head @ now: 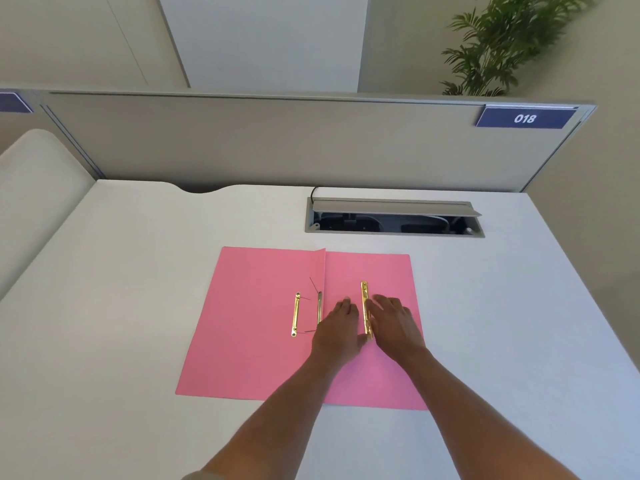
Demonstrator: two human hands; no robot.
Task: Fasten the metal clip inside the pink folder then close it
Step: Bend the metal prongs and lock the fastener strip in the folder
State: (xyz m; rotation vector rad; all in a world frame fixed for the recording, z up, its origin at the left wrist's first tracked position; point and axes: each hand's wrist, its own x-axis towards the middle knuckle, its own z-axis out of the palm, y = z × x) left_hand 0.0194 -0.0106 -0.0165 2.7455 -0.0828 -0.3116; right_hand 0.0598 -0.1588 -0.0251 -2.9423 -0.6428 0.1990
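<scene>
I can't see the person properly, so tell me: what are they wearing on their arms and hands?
Nothing on either: the left hand and right hand are bare, without gloves, rings or a watch. Both forearms are uncovered. A bit of pale fabric at the bottom edge may be a sleeve.

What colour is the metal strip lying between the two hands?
Shiny gold; the strip stands out against the pink folder in the head view.

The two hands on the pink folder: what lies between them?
In the head view, a gold metal bar stands between the left hand and the right hand, over the right half of the open folder.
</scene>
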